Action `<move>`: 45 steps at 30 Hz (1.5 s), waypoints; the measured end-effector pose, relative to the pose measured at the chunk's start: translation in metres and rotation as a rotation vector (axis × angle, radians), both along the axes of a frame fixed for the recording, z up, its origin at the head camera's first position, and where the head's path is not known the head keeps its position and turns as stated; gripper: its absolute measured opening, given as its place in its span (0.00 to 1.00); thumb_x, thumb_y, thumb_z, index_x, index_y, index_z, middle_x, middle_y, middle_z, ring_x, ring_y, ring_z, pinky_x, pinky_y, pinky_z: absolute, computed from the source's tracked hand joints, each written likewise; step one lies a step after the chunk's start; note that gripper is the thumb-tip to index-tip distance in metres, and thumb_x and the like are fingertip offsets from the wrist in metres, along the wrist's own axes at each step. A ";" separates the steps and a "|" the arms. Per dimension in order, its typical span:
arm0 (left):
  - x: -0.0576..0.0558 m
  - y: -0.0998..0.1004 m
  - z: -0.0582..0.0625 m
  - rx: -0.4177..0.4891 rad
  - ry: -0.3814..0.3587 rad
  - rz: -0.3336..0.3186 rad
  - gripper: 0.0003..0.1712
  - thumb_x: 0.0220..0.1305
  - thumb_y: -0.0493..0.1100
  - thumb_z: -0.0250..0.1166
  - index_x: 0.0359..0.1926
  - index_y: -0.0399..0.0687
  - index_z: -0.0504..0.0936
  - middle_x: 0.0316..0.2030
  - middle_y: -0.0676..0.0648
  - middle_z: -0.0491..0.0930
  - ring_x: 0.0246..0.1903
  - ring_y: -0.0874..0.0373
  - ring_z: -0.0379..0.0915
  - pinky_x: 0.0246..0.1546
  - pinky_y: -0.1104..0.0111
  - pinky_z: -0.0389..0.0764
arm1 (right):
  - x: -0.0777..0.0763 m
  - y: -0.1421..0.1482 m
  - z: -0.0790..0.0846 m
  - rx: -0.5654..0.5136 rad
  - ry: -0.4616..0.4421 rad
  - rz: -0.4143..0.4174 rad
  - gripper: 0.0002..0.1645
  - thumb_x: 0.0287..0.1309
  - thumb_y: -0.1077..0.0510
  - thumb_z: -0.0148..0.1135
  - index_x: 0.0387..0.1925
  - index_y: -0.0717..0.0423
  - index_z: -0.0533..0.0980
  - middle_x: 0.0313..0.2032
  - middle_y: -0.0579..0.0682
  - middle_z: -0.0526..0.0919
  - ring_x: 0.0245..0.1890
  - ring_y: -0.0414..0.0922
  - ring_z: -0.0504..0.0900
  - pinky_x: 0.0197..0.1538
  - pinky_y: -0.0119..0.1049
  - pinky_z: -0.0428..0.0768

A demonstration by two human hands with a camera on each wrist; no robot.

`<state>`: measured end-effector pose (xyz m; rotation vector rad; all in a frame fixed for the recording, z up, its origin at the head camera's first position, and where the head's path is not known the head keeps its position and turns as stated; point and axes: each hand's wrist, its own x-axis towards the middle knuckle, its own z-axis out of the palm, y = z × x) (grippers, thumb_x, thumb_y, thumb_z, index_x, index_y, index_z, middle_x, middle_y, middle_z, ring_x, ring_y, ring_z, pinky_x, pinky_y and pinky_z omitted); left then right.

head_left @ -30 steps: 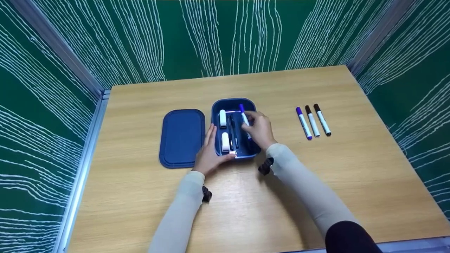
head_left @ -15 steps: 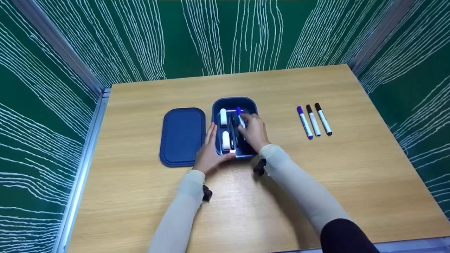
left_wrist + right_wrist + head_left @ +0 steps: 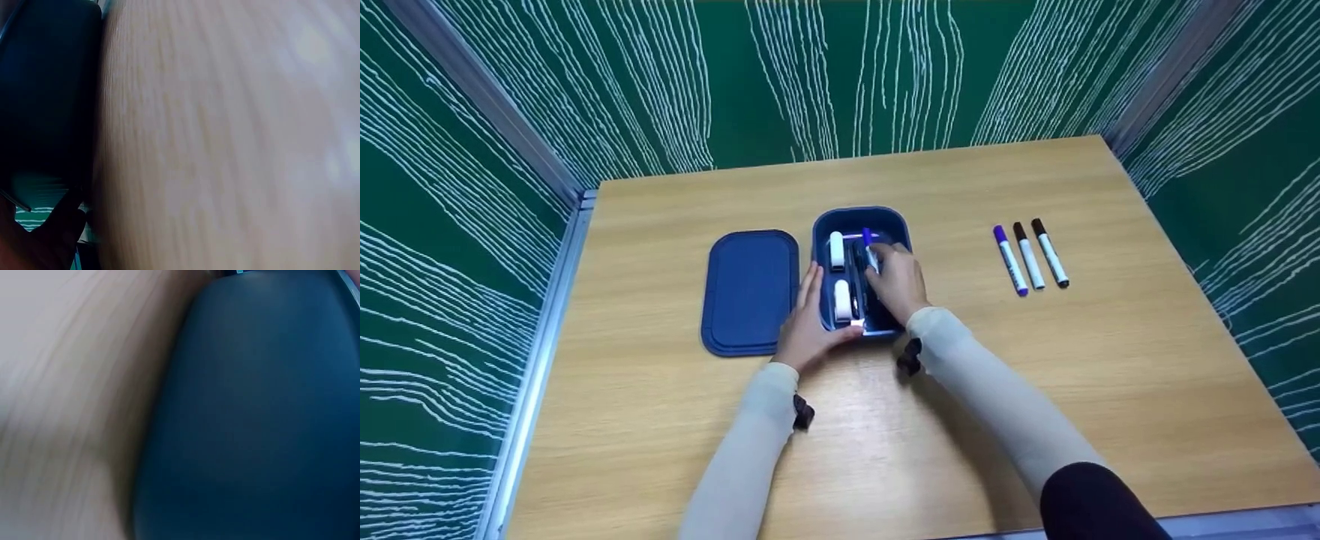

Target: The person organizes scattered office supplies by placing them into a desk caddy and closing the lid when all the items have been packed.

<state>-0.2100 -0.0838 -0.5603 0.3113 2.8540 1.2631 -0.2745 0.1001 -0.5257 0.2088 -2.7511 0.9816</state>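
In the head view a dark blue box (image 3: pixel 840 219) stands uncovered near the middle of the table. My right hand (image 3: pixel 901 285) reaches in over its right side and pinches a white marker with a purple cap (image 3: pixel 868 237), whose lower part the hand hides. My left hand (image 3: pixel 808 330) rests against the box's near left corner, fingers straight along the left wall and thumb along the front edge. Inside the box lie two white, rounded-end objects (image 3: pixel 837 251) and dark slender pens (image 3: pixel 853 281). Each wrist view shows mostly box wall (image 3: pixel 253 410) and wood.
Left of the box lies its dark blue lid (image 3: pixel 751 292), flat on the table (image 3: pixel 622 300). Three markers lie side by side to the right: one purple-capped (image 3: pixel 1010 260) and two dark-capped ones (image 3: pixel 1029 256). Green panels with white streaks (image 3: pixel 727 82) rise behind and beside the table.
My right hand has moved left and slightly lower into the box with the purple-capped marker, bringing it closer to the dark pens. My left hand stays against the box.
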 end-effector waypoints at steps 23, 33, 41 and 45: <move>0.001 0.005 0.000 -0.016 0.015 0.010 0.72 0.41 0.69 0.75 0.78 0.57 0.40 0.76 0.60 0.33 0.69 0.43 0.53 0.54 0.40 0.69 | 0.000 -0.003 -0.015 0.017 -0.094 0.006 0.19 0.57 0.64 0.64 0.51 0.66 0.78 0.43 0.62 0.80 0.45 0.55 0.80 0.47 0.47 0.80; 0.001 0.003 -0.001 -0.003 0.023 0.005 0.72 0.42 0.69 0.74 0.78 0.58 0.39 0.76 0.60 0.32 0.70 0.44 0.51 0.56 0.40 0.67 | -0.005 -0.005 -0.020 0.034 -0.070 0.003 0.17 0.54 0.67 0.64 0.47 0.68 0.79 0.41 0.65 0.81 0.44 0.58 0.80 0.47 0.49 0.79; 0.001 0.001 0.000 0.025 0.001 0.003 0.71 0.43 0.70 0.73 0.78 0.60 0.39 0.76 0.60 0.32 0.71 0.45 0.48 0.60 0.38 0.60 | -0.006 -0.008 -0.023 0.045 -0.060 -0.005 0.16 0.54 0.67 0.64 0.46 0.67 0.80 0.40 0.63 0.82 0.43 0.57 0.80 0.47 0.48 0.78; 0.000 0.000 0.001 0.005 0.004 0.002 0.71 0.42 0.72 0.72 0.78 0.60 0.39 0.76 0.61 0.31 0.70 0.44 0.49 0.59 0.39 0.62 | -0.005 -0.009 -0.021 0.035 -0.089 0.008 0.18 0.55 0.67 0.64 0.48 0.67 0.80 0.42 0.63 0.82 0.44 0.56 0.80 0.47 0.48 0.78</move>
